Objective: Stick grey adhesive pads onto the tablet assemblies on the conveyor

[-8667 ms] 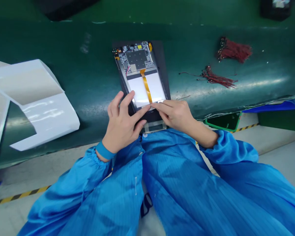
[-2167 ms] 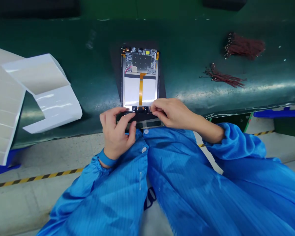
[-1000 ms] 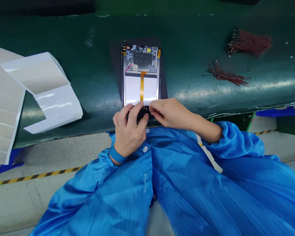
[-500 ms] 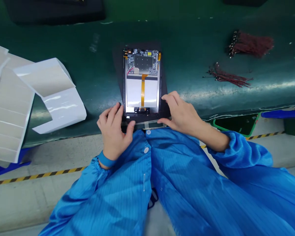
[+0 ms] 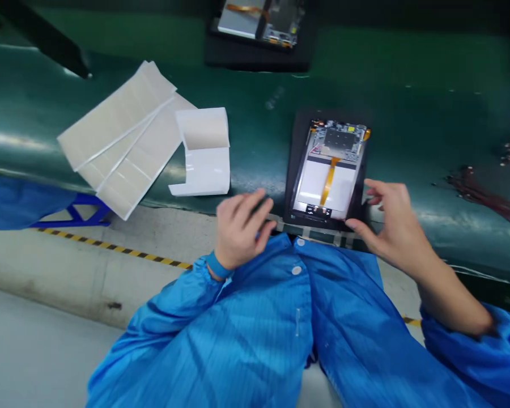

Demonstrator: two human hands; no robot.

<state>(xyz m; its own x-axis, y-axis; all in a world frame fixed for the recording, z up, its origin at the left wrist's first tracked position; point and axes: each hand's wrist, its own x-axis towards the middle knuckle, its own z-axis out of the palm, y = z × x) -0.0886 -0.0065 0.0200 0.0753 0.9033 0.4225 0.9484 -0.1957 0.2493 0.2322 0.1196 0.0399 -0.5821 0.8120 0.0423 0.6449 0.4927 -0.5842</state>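
Note:
An opened tablet (image 5: 323, 175) lies on a black pad (image 5: 295, 153) near the bench edge, its circuit board, pale battery and orange ribbon cable exposed. My right hand (image 5: 393, 221) is at its lower right side, thumb and fingers apart. The thumb tip is at the tablet's corner; whether it touches is hard to tell. Left of the pad, my left hand (image 5: 244, 226) hovers by the bench edge, fingers bent loosely and holding nothing. Beyond that hand lie a curled white label sheet (image 5: 208, 167) and flat backing sheets (image 5: 123, 122).
A second opened tablet (image 5: 255, 20) rests on a black pad at the back. Dark red wires (image 5: 484, 195) are bunched at the right. A dark bar (image 5: 55, 45) juts in at the upper left. The green bench (image 5: 255, 96) ends close to my body.
The view has swung left, bringing the second tablet into sight. My left hand has come away from the tablet's left side. My right hand stays by the right side, and the tablet appears more slanted.

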